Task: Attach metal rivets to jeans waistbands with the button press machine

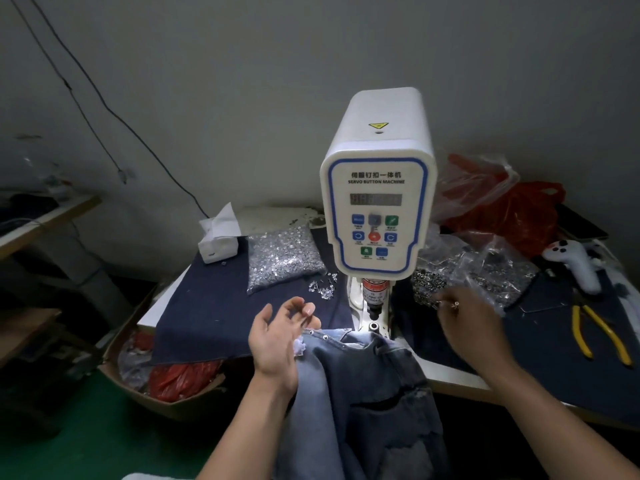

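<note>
My left hand (pixel 277 337) hovers palm-up with its fingers (pixel 306 311) loosely spread and holding nothing, just above the near edge of the faded blue denim jeans (pixel 367 386), whose waistband (pixel 329 336) runs left to right from those fingers toward the press foot of the white servo button machine (pixel 377 188). Small metal rivets already dot that waistband just beside my left fingertips. My right hand (pixel 467 320) reaches away to the right into the heap of dark metal rivet parts (pixel 427 284) spilling from a clear plastic bag; its fingers curl down over the pile, but I cannot tell whether they have pinched a piece. I judge the right hand must bring a rivet leftward to the lower die (pixel 373 325), which sits between my two hands on the bench (pixel 460 382), while the left, being nearer, slides the waistband under it.
</note>
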A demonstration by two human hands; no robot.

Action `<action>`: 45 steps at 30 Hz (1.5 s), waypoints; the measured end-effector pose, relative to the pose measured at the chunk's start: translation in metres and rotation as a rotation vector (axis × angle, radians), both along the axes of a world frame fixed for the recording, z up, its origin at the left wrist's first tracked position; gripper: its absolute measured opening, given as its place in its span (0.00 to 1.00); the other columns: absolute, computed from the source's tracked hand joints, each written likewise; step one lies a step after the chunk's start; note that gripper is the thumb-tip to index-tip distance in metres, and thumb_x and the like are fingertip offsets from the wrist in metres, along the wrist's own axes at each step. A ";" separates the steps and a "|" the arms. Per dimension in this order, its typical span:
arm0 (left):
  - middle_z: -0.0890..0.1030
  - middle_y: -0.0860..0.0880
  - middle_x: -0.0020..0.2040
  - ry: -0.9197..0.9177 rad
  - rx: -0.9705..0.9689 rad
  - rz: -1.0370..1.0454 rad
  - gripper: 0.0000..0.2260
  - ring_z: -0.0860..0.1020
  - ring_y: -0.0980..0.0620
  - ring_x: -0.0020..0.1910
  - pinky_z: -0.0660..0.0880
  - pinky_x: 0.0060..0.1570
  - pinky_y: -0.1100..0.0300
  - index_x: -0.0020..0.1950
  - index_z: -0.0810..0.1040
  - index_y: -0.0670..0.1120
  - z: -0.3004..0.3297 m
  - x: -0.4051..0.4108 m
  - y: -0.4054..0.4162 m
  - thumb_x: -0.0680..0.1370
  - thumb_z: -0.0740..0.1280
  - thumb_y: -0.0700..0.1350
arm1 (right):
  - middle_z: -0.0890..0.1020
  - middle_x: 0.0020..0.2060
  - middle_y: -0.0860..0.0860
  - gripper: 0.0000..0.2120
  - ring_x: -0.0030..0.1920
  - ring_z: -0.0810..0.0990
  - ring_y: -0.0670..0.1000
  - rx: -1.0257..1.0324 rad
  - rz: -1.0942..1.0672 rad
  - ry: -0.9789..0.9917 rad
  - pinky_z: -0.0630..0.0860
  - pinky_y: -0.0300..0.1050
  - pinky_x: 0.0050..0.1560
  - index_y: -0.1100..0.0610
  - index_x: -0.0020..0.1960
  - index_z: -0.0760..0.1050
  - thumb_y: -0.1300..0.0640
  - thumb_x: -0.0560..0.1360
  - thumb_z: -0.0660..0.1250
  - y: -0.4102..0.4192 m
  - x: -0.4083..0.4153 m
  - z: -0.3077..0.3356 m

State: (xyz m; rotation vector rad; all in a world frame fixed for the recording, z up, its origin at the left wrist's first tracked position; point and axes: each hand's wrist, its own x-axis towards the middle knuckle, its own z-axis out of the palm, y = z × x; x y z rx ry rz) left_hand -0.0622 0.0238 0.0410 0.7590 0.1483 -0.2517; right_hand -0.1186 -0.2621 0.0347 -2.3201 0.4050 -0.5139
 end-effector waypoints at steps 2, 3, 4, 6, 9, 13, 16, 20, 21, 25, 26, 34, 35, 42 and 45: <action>0.77 0.41 0.40 0.021 0.063 0.047 0.18 0.71 0.46 0.34 0.68 0.40 0.54 0.49 0.74 0.41 -0.001 0.015 0.003 0.86 0.50 0.50 | 0.81 0.51 0.59 0.08 0.50 0.77 0.60 -0.240 -0.174 0.030 0.74 0.53 0.49 0.58 0.57 0.81 0.61 0.81 0.64 -0.030 0.008 -0.005; 0.76 0.42 0.39 0.036 0.137 0.076 0.17 0.70 0.48 0.31 0.68 0.36 0.57 0.47 0.74 0.41 -0.001 0.025 0.003 0.87 0.51 0.49 | 0.80 0.52 0.61 0.09 0.54 0.77 0.63 -0.297 -0.204 0.115 0.75 0.55 0.52 0.58 0.59 0.80 0.59 0.82 0.64 -0.041 0.012 -0.008; 0.76 0.43 0.37 0.058 0.241 0.106 0.16 0.68 0.51 0.28 0.67 0.31 0.59 0.46 0.74 0.42 -0.002 0.035 0.003 0.87 0.52 0.47 | 0.79 0.54 0.61 0.10 0.57 0.76 0.64 -0.331 -0.208 0.209 0.76 0.56 0.53 0.58 0.61 0.80 0.58 0.82 0.64 -0.048 0.016 -0.010; 0.75 0.45 0.35 0.093 0.533 0.158 0.13 0.67 0.53 0.24 0.66 0.26 0.61 0.43 0.75 0.43 -0.007 0.058 0.001 0.85 0.58 0.43 | 0.78 0.54 0.61 0.10 0.57 0.76 0.64 -0.369 -0.209 0.308 0.78 0.58 0.52 0.58 0.60 0.79 0.57 0.82 0.63 -0.053 0.022 -0.013; 0.83 0.46 0.43 0.030 1.060 0.159 0.07 0.75 0.50 0.34 0.72 0.39 0.57 0.45 0.80 0.46 -0.021 0.084 -0.001 0.82 0.64 0.41 | 0.78 0.52 0.60 0.08 0.53 0.78 0.64 -0.359 -0.243 0.270 0.78 0.57 0.49 0.61 0.57 0.78 0.60 0.81 0.65 -0.054 0.027 -0.013; 0.86 0.52 0.55 -0.147 1.534 0.055 0.08 0.82 0.48 0.56 0.74 0.53 0.57 0.58 0.84 0.52 -0.032 0.098 -0.011 0.80 0.69 0.46 | 0.79 0.40 0.55 0.07 0.42 0.78 0.60 -0.389 -0.223 0.140 0.76 0.52 0.40 0.57 0.44 0.76 0.56 0.79 0.70 -0.053 0.025 -0.011; 0.87 0.52 0.54 -0.196 1.668 0.013 0.08 0.83 0.47 0.57 0.75 0.54 0.57 0.58 0.86 0.53 -0.038 0.102 -0.019 0.79 0.72 0.49 | 0.82 0.40 0.51 0.06 0.43 0.80 0.57 -0.486 -0.132 0.165 0.79 0.51 0.39 0.53 0.46 0.80 0.51 0.79 0.70 -0.047 0.022 -0.014; 0.86 0.51 0.53 -0.219 1.723 0.024 0.06 0.83 0.45 0.55 0.75 0.50 0.56 0.55 0.86 0.55 -0.040 0.099 -0.023 0.78 0.74 0.50 | 0.82 0.47 0.53 0.09 0.50 0.81 0.58 -0.585 -0.153 0.264 0.79 0.51 0.42 0.52 0.54 0.81 0.49 0.81 0.67 -0.043 0.027 -0.016; 0.86 0.51 0.53 -0.217 1.725 0.037 0.05 0.83 0.44 0.55 0.75 0.49 0.56 0.54 0.86 0.55 -0.040 0.099 -0.023 0.78 0.74 0.50 | 0.82 0.47 0.53 0.09 0.49 0.81 0.57 -0.608 -0.155 0.279 0.79 0.51 0.43 0.53 0.54 0.81 0.50 0.81 0.65 -0.042 0.030 -0.017; 0.86 0.50 0.51 -0.206 1.714 0.072 0.03 0.83 0.43 0.51 0.76 0.46 0.54 0.49 0.86 0.56 -0.039 0.095 -0.025 0.80 0.72 0.49 | 0.82 0.43 0.51 0.10 0.45 0.81 0.55 -0.654 -0.157 0.288 0.74 0.47 0.39 0.55 0.49 0.81 0.57 0.82 0.62 -0.036 0.035 -0.016; 0.86 0.50 0.50 -0.200 1.714 0.082 0.04 0.83 0.43 0.50 0.75 0.46 0.55 0.48 0.86 0.56 -0.038 0.094 -0.026 0.80 0.72 0.48 | 0.82 0.42 0.52 0.10 0.44 0.82 0.55 -0.629 -0.157 0.274 0.74 0.47 0.38 0.55 0.46 0.81 0.58 0.82 0.62 -0.037 0.035 -0.016; 0.83 0.49 0.57 -0.272 1.768 0.048 0.10 0.81 0.41 0.56 0.77 0.52 0.50 0.61 0.82 0.53 -0.039 0.095 -0.027 0.81 0.70 0.53 | 0.87 0.48 0.54 0.07 0.49 0.85 0.58 -0.145 -0.179 0.034 0.79 0.51 0.52 0.57 0.52 0.85 0.64 0.78 0.70 -0.029 0.030 -0.007; 0.83 0.49 0.57 -0.294 1.780 0.043 0.10 0.81 0.40 0.56 0.78 0.52 0.50 0.61 0.83 0.54 -0.038 0.095 -0.027 0.81 0.70 0.53 | 0.87 0.49 0.53 0.07 0.50 0.85 0.57 -0.066 -0.187 0.028 0.79 0.49 0.53 0.57 0.53 0.85 0.64 0.78 0.71 -0.026 0.029 -0.005; 0.84 0.49 0.53 -0.267 1.735 0.094 0.03 0.82 0.40 0.52 0.78 0.48 0.50 0.51 0.85 0.57 -0.039 0.092 -0.030 0.81 0.71 0.52 | 0.87 0.38 0.55 0.07 0.35 0.81 0.48 0.531 -0.030 0.178 0.81 0.44 0.40 0.56 0.43 0.82 0.65 0.77 0.72 0.014 0.014 0.004; 0.84 0.49 0.53 -0.255 1.708 0.124 0.04 0.81 0.40 0.53 0.75 0.47 0.52 0.52 0.84 0.56 -0.039 0.091 -0.030 0.82 0.69 0.51 | 0.87 0.36 0.55 0.05 0.30 0.79 0.45 0.671 0.034 0.221 0.78 0.36 0.32 0.62 0.44 0.82 0.65 0.78 0.71 0.032 0.010 0.006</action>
